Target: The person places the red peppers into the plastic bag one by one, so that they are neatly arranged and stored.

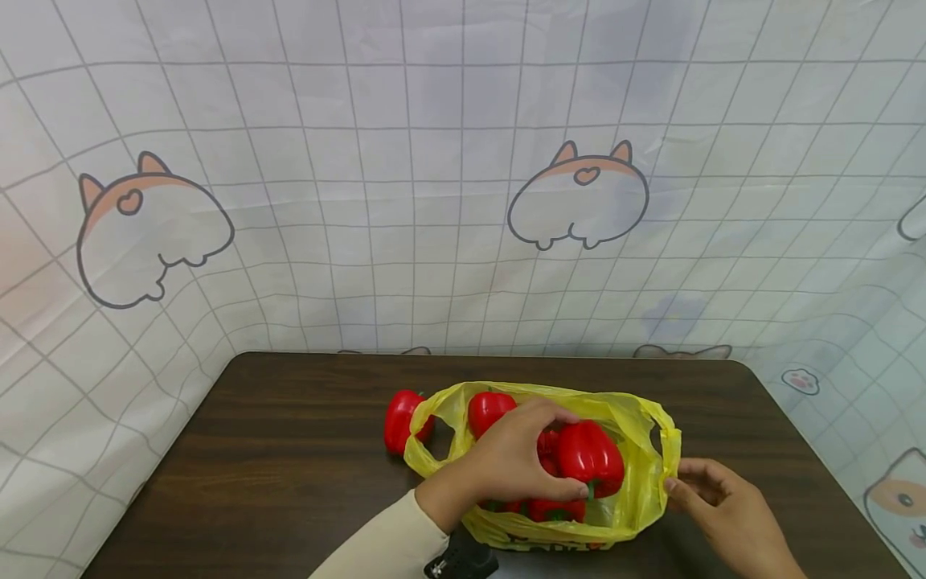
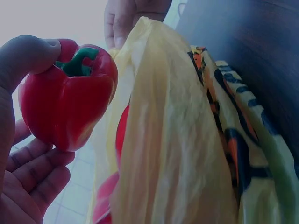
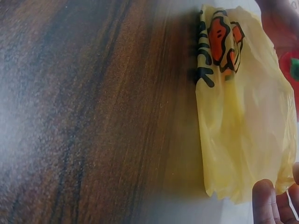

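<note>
A yellow plastic bag (image 1: 637, 515) lies on the table with its mouth spread wide and several red bell peppers inside, one of them a pepper (image 1: 490, 412) at the back left. Over the bag's mouth, my left hand (image 1: 510, 454) holds a red bell pepper (image 1: 589, 458). In the left wrist view the thumb lies by the green stem of that pepper (image 2: 70, 98), with the fingers under its far end. My right hand (image 1: 723, 507) pinches the bag's right edge near the handle loop; its fingertips (image 3: 265, 198) show at the bag's end in the right wrist view.
Another red pepper (image 1: 402, 422) lies on the dark wooden table (image 1: 289, 450), just outside the bag's left handle. A black object (image 1: 463, 556) sits under the left forearm. Behind the table hangs a white grid-patterned cloth (image 1: 434, 201) with cartoon drawings.
</note>
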